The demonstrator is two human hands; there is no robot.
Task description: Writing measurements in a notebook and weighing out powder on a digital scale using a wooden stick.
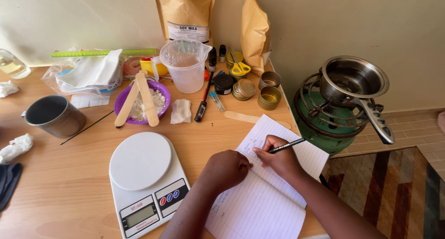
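right hand (278, 158) gripping black pen (286, 146) on lined notebook (264, 202), left hand (227, 169) loosely curled, pressing the page, white scale (146, 181) beside

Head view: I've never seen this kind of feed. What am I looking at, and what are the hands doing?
One camera, worn on a person's head, looks down at a wooden table; no machine is involved. The right hand holds a black pen on a lined notebook, and the left hand rests on the page. Nearby lie a white kitchen scale, a purple bowl of white flakes with two wooden sticks, a plastic jug, a metal mug and small tins. At right, a saucepan sits on a green gas burner.
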